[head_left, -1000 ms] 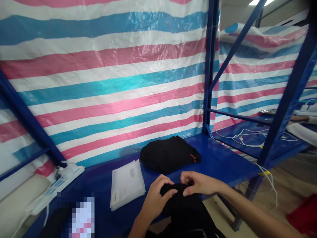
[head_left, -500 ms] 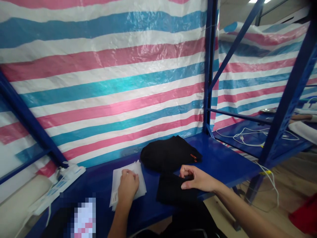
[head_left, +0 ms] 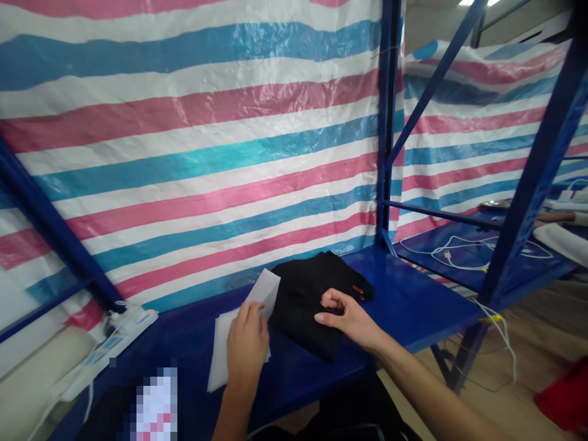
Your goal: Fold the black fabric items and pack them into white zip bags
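Observation:
My left hand (head_left: 248,337) grips a white sheet (head_left: 265,291), its upper part raised and tilted above a stack of similar white sheets (head_left: 220,355) on the blue table. To the right, my right hand (head_left: 351,318) is curled, thumb and fingers closed on a piece of black cloth (head_left: 305,327). This cloth overlaps a black garment (head_left: 326,269) with small orange lettering that lies behind it. Black on black makes the border between the two hard to see. The fingertips of my right hand are partly lost against the dark fabric.
A white power strip (head_left: 114,343) with plugs lies at the table's left end. Blue metal posts (head_left: 388,122) frame the blue table (head_left: 413,300), and a striped plastic sheet (head_left: 206,153) hangs behind. White cables (head_left: 459,248) lie on the neighbouring table, where another person's arm (head_left: 558,220) shows.
My left hand has lifted a white sheet off the stack and moved slightly right. My right hand has moved left and up, bringing the black cloth over against the garment behind.

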The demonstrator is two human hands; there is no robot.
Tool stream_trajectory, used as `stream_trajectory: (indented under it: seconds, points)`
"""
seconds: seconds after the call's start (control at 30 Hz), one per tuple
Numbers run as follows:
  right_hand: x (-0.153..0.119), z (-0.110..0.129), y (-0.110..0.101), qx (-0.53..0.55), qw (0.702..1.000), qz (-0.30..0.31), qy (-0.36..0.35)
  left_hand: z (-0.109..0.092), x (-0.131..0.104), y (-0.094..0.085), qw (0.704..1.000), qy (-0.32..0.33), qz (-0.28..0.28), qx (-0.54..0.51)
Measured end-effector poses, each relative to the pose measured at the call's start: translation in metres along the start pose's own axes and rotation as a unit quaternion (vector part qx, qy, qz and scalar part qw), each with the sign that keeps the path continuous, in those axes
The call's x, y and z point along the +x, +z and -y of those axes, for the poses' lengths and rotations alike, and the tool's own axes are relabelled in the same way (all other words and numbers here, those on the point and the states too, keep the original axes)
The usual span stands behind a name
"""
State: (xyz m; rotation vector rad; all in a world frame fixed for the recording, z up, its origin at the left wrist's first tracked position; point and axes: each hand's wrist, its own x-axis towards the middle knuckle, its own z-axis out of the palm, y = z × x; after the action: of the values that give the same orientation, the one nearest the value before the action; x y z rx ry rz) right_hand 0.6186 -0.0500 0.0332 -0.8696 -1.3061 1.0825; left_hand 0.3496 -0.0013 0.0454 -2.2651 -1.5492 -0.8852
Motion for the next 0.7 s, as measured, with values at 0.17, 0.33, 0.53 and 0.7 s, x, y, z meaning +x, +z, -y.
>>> stream_trajectory:
  seconds: [0.17,0.33,0.53,0.7]
  points:
    - [0.007,-0.012,0.015,-0.116,0.986,-0.104,-0.053,-0.026,-0.007,0.010,0.995,-0.013,-0.028,-0.093]
    - [0.002,-0.017,0.018,-0.253,0.948,-0.132,-0.140,-0.044,-0.012,0.022,0.987,0.034,-0.078,-0.137]
    - [0.005,-0.016,0.017,-0.225,0.964,-0.091,-0.106,-0.049,-0.008,0.018,0.979,0.140,-0.062,-0.133]
    - [0.020,-0.023,0.005,-0.013,0.990,-0.137,-0.017,-0.042,-0.010,0.001,0.955,0.249,0.041,-0.158]
